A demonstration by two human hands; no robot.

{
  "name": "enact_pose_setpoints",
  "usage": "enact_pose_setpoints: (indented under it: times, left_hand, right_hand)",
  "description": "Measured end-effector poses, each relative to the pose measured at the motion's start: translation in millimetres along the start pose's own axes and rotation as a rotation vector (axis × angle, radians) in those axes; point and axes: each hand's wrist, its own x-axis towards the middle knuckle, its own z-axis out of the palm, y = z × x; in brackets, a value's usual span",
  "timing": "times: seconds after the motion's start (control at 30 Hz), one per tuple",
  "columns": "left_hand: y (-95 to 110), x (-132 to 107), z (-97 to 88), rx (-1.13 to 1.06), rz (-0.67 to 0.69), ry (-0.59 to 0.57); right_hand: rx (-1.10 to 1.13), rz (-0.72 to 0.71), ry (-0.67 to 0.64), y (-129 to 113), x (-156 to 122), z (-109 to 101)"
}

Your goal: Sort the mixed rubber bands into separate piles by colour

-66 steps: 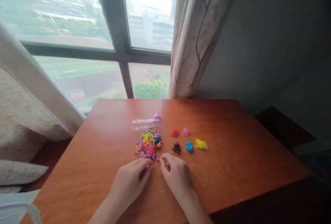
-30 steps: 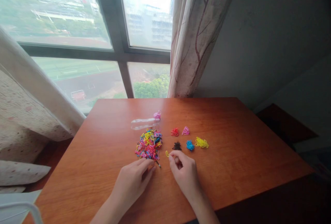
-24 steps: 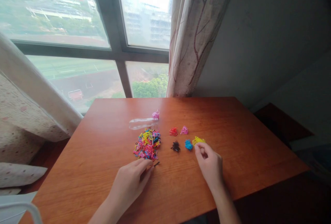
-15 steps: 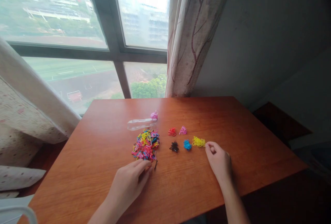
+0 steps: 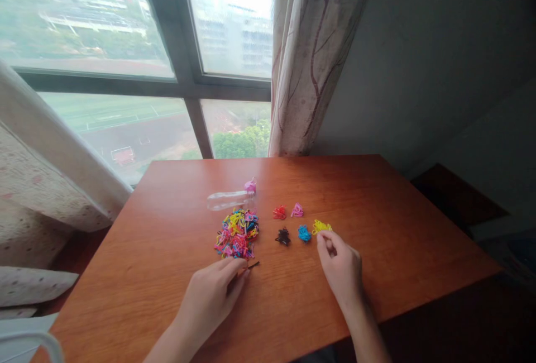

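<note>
My left hand point(image 5: 218, 285) is closed in a pinch on a black rubber band point(image 5: 254, 265), which sticks out past the fingertips. Just beyond it lies a mixed heap of colourful small rubber bands point(image 5: 237, 234). My right hand point(image 5: 341, 265) has thumb and forefinger pressed together at the near side of a yellow rubber band pile point(image 5: 320, 227); anything between its fingertips is hidden. Left of that hand are a blue pile point(image 5: 304, 233) and a black pile point(image 5: 283, 235). Farther back sit a red pile point(image 5: 279, 212) and a pink pile point(image 5: 297, 210).
A clear plastic container point(image 5: 228, 201) with a pink top point(image 5: 250, 186) lies behind the mixed heap. The brown wooden table point(image 5: 167, 240) meets the window point(image 5: 234, 89) and a curtain point(image 5: 305, 61) at the back. A white curved rail point(image 5: 42, 340) shows at the lower left.
My right hand has moved left, from beside the yellow pile to its near side. The black rubber band at my left fingertips has swung from steep to nearly level.
</note>
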Motion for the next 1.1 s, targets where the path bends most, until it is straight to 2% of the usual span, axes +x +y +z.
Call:
enact_pose_setpoints:
  times: [0.17,0.33,0.63,0.87,1.0,1.1]
  left_hand:
    - [4.2,5.1,0.8,0.076,0.007,-0.042]
    - [7.3,7.5,-0.1,0.127,-0.013,-0.084]
    - [5.0,13.5,-5.7,0.081,0.004,-0.029]
    - [25.1,61.1,-18.4,0.089,0.086,-0.059]
    - [34.5,89.3,-15.0,0.101,0.116,-0.126]
    - [36.4,101.1,-7.8,0.106,0.133,-0.156]
  right_hand:
    - [0.141,-0.147,-0.165,-44.5,-22.7,26.7]
    - [0.156,-0.231,-0.247,-66.6,-39.1,42.0]
    - [0.126,-0.239,-0.286,-66.7,-45.8,42.0]
    - [0.090,-0.269,-0.294,-66.8,-46.0,43.1]
    - [0.102,-0.273,-0.296,-66.4,-46.1,43.2]
    - [0.131,-0.265,-0.310,-66.8,-46.2,42.7]
